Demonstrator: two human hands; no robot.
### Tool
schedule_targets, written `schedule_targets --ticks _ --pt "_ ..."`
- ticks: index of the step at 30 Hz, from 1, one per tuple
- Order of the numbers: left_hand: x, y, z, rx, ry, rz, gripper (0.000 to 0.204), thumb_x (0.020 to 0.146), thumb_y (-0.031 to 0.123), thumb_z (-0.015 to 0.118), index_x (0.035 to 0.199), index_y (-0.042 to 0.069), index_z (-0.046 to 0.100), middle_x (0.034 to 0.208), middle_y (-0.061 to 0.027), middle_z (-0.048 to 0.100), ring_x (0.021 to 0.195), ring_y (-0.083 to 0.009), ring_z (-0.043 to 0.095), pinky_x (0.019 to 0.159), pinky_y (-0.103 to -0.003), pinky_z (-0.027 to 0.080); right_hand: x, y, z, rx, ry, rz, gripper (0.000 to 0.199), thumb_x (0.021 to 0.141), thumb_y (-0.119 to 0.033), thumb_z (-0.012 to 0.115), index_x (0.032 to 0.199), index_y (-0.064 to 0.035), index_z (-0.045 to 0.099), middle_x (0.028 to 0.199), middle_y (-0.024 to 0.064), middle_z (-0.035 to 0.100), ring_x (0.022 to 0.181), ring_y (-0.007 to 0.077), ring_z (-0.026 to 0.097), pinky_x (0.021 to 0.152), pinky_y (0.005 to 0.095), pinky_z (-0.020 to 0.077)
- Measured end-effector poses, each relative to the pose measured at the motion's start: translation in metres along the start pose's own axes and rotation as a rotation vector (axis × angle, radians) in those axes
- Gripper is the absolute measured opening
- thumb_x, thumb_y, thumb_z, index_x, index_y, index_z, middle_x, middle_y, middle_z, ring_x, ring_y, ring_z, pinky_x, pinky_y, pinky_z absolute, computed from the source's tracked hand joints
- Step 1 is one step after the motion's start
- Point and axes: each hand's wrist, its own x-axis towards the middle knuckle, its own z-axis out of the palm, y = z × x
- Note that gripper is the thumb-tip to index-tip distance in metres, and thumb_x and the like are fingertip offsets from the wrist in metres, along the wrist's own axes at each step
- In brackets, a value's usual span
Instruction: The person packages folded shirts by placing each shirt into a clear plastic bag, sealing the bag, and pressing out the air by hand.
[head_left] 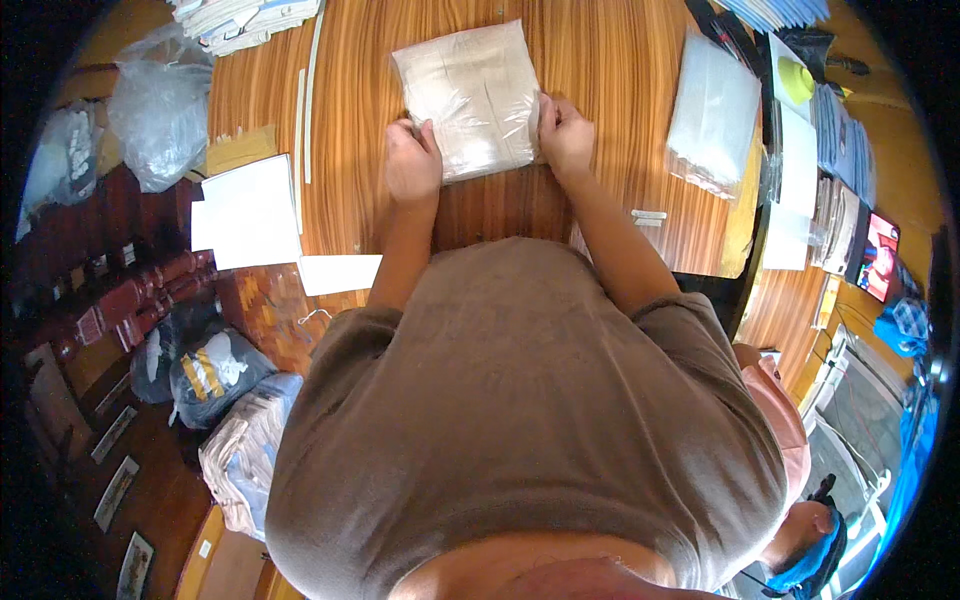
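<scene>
A folded beige cloth inside a clear plastic bag (468,95) lies flat on the wooden table (600,60) in front of me. My left hand (412,160) grips the bag's near left corner with fingers curled over the edge. At the near right edge of the bag, my right hand (565,135) pinches the plastic. Both forearms reach up from my brown shirt.
A stack of clear empty bags (712,115) lies to the right. White paper sheets (248,210) and thin white strips (302,120) lie to the left. Folded cloths (245,18) are at the far left, filled plastic bags (158,115) beyond the table edge. Another person sits at lower right (790,470).
</scene>
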Motion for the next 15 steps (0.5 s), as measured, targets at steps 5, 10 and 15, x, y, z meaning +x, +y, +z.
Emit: schedule_targets --ticks 5,10,15 --pt "0.011 0.005 0.002 0.183 0.202 0.573 0.026 0.094 0.016 0.068 0.118 0.008 0.062 0.122 -0.0120 0.064 0.111 -0.0388 0.065 0.093 -0.051 0.050 0.008 -0.003 -0.005 -0.045 -0.087 0.021 0.040 0.095 -0.042 0.071 0.082 -0.0041 0.072 0.073 0.0201 0.071 0.068 0.0423 0.071 0.066 0.0500 0.0570" --pt "0.000 0.000 0.032 0.214 -0.205 0.515 0.081 0.102 0.054 0.047 0.161 0.001 0.032 0.171 -0.0255 0.017 0.155 -0.0548 0.012 0.121 -0.070 0.014 0.035 0.001 -0.007 -0.081 -0.316 0.160 0.038 0.092 -0.042 0.072 0.090 -0.0040 0.073 0.085 0.0197 0.074 0.081 0.0426 0.073 0.074 0.0520 0.0583" --pt "0.000 -0.002 0.035 0.288 -0.185 0.532 0.082 0.101 0.053 0.048 0.161 0.000 0.032 0.170 -0.0275 0.018 0.152 -0.0612 0.012 0.122 -0.069 0.013 0.042 -0.066 -0.022 -0.057 -0.187 -0.234 0.050 0.100 -0.046 0.060 0.134 -0.0087 0.064 0.141 0.0228 0.062 0.129 0.0379 0.061 0.106 0.0494 0.0499"
